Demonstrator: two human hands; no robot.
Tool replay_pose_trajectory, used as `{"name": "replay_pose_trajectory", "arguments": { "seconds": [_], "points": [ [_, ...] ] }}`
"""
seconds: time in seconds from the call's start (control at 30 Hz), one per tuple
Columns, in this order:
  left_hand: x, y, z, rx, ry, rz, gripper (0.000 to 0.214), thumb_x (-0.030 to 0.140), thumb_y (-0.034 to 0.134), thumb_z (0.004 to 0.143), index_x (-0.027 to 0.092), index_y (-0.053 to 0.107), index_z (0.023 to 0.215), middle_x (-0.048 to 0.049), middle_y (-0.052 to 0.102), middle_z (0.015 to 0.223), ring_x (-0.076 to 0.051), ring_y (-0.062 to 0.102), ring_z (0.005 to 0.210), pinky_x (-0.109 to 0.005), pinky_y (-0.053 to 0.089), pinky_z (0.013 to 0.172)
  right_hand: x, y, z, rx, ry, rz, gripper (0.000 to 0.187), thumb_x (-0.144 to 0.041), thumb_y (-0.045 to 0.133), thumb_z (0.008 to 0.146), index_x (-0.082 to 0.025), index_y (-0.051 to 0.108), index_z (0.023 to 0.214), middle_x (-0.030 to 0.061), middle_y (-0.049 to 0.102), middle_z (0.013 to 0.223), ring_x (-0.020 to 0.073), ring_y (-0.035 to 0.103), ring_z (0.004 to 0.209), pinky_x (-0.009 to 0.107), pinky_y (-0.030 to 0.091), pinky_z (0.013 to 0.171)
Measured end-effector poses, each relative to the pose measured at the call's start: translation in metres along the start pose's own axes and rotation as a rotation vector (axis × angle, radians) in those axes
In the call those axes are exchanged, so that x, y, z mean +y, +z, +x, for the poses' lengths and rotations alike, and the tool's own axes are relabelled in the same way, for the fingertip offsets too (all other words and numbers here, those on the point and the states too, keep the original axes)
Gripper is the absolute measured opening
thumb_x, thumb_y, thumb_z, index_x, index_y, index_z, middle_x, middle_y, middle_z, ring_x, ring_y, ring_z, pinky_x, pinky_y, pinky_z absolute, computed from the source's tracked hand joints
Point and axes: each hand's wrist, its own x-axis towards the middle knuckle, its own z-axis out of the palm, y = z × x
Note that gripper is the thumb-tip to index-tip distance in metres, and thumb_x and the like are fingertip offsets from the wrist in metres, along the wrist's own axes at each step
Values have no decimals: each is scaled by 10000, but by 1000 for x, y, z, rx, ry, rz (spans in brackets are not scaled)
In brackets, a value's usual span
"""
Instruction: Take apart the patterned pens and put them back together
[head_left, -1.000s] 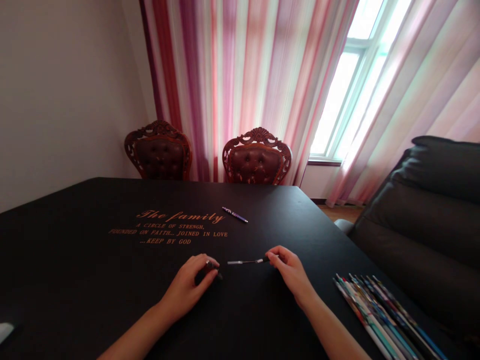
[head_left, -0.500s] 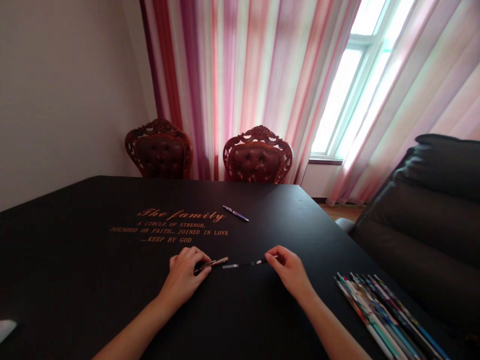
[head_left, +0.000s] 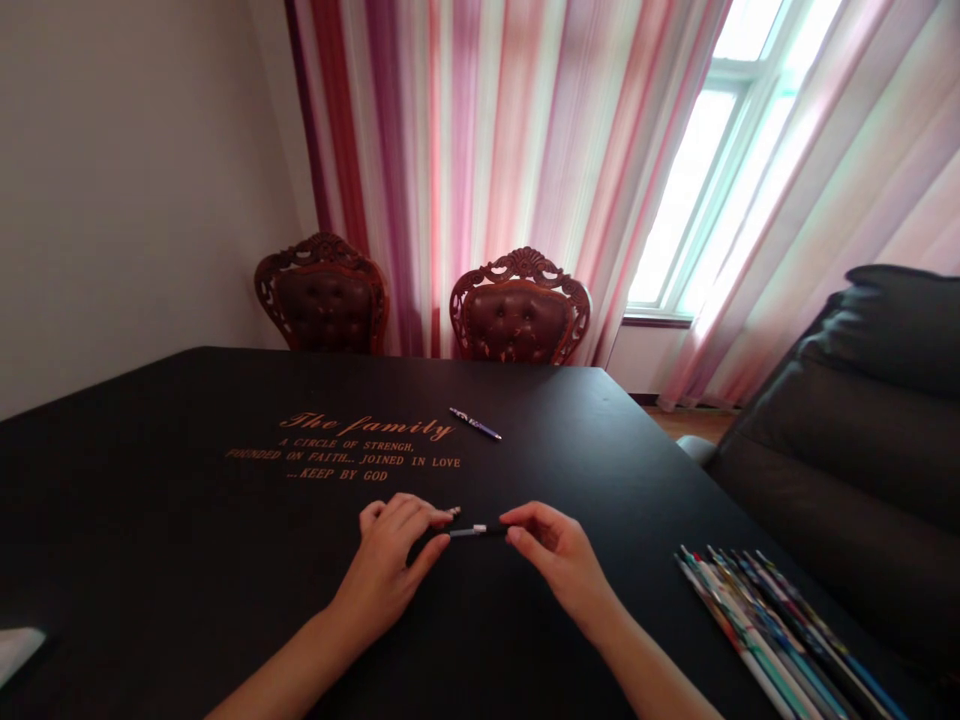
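Observation:
My left hand (head_left: 390,570) and my right hand (head_left: 551,560) meet low over the black table (head_left: 187,520). The left fingers curl round a dark pen barrel (head_left: 450,513), of which only the tip shows. The right fingers pinch the end of a thin pen refill (head_left: 476,531), a dark rod with a pale band, whose other end reaches the left hand. Both hands rest on or just above the tabletop. A blue patterned pen (head_left: 475,424) lies alone farther back, beside the orange lettering (head_left: 352,448).
A row of several coloured pens (head_left: 765,630) lies at the table's right front corner. Two carved red chairs (head_left: 517,310) stand behind the table before striped curtains. A dark sofa (head_left: 862,430) sits close on the right. Something white (head_left: 16,648) shows at the left edge.
My right hand has moved left with the refill, and the gap between the hands has closed. The left hand has turned the barrel toward the refill.

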Motion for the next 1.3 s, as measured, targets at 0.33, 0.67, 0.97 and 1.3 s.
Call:
{"name": "replay_pose_trajectory", "arguments": {
  "seconds": [0.33, 0.67, 0.97, 1.3],
  "points": [
    [11, 11, -3, -6, -9, -164, 151, 323, 572, 898, 238, 643, 796, -9, 675, 811, -221, 587, 863, -360, 263, 826, -17, 14, -9, -26, -77, -122, 93, -208, 690, 766, -203, 713, 856, 8, 665, 784, 173, 594, 753, 283, 456, 721],
    [11, 15, -3, -17, -19, -221, 210, 341, 592, 892, 221, 645, 728, -8, 662, 761, -212, 597, 805, -354, 280, 813, -17, 16, -10, -18, -125, -162, 81, -173, 687, 763, -213, 716, 827, 6, 684, 787, 167, 619, 743, 269, 470, 708],
    [13, 16, -4, -25, -11, -223, 233, 324, 581, 899, 200, 630, 708, -5, 647, 739, -199, 586, 793, -351, 292, 823, -15, 16, -11, -22, -153, -177, 93, -155, 697, 751, -201, 714, 831, 4, 681, 778, 160, 618, 735, 264, 466, 694],
    [13, 18, -5, -39, -3, -209, 218, 307, 592, 897, 187, 632, 720, -1, 650, 761, -189, 591, 815, -356, 279, 851, -17, 18, -11, -15, -139, -169, 111, -121, 720, 728, -192, 710, 812, -2, 678, 765, 152, 613, 725, 258, 463, 692]
  ]
}}
